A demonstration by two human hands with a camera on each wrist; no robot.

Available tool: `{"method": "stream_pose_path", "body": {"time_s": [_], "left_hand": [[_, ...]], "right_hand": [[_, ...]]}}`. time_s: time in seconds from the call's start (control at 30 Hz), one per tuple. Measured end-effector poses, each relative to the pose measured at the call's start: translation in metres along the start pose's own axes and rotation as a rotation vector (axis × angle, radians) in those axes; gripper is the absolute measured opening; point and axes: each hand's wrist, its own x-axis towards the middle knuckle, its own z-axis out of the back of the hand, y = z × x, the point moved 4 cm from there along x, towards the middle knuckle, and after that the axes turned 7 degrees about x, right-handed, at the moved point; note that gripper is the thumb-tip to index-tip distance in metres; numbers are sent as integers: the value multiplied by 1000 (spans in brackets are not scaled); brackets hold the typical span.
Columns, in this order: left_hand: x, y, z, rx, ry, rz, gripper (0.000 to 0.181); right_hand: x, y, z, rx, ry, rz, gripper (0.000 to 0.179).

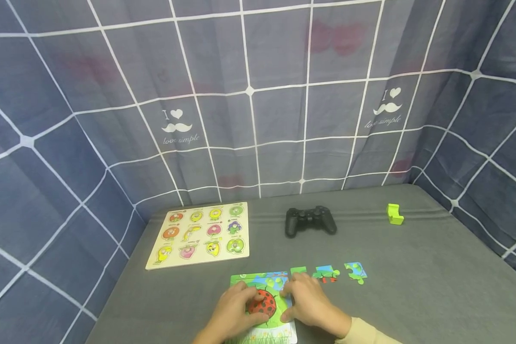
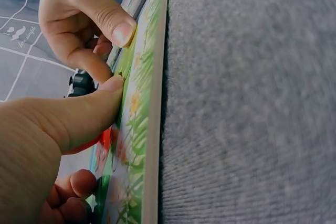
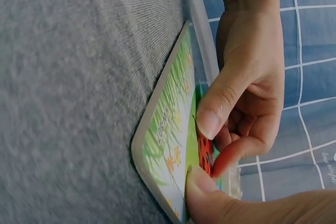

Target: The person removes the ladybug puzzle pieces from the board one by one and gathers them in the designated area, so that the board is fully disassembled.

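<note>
Backdrop fabric point(image 1: 279, 114), dark blue-grey with white grid lines, rises behind and on both sides of my work. Grey cloth-covered surface point(image 1: 417, 286) runs below it. Pale fruit board point(image 1: 202, 240), three rows of four knobbed shapes, lies flat at far left. Ladybug puzzle point(image 1: 263, 306) lies flat on the surface directly before me, right of and nearer than the fruit board. My left hand point(image 1: 229, 311) is over its left half: fingers bent and spread, grasping nothing, thumb touching the picture. My right hand point(image 1: 313, 300) is at its right edge: thumb and index finger apart, released, tips touching the printed face. Black game controller point(image 1: 310, 216) sits farther back, right of the fruit board. Beyond the puzzle's right corner, in a row: red-blue-green piece point(image 1: 325, 272), blue-green piece point(image 1: 356, 270) to its right, green piece point(image 1: 298, 270) to its left, partly hidden by my right hand. Lime-green holder point(image 1: 394, 215), smallest, stands at back right.
</note>
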Motion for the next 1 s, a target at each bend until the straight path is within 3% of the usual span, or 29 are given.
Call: {"method": "stream_pose_path", "body": {"time_s": [0.5,1.0], "left_hand": [[1,1,-2,-1,19,17,45],[0,1,-1,-8,34,29,45]], "right_hand": [[2,1,-2,61,25,-24,49],[-6,2,-9,267,25,-5,49]]}}
